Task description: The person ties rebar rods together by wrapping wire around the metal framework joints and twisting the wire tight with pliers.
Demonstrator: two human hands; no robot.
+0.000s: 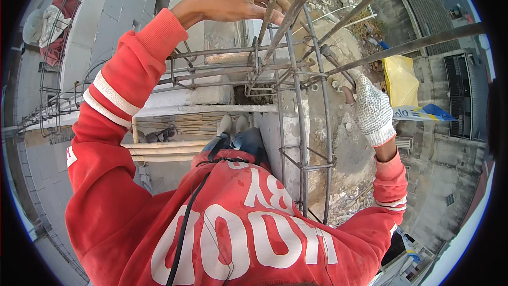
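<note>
My left hand [244, 2], bare, reaches in among the upright steel reinforcing bars [299, 0]. Its fingers curl behind one bar, which hides whether they pinch anything. On the other side, my right hand [369, 107] wears a white knitted work glove and grips the handle of a metal hand tool [336, 63]. The tool's head lies close to the corner of the cage, where its exact type is hard to tell. Stirrups tie the bars into a column cage [304, 135], and a horizontal rebar beam cage [222, 52] meets it from the left.
Below stand my boots [232, 123], near a concrete ledge [228, 108] and bamboo poles [168, 151]. Ground with rubble [341, 147] lies far down on the right, beside a yellow canopy [401, 81]. Another person [55, 24] in a pale helmet is at upper left.
</note>
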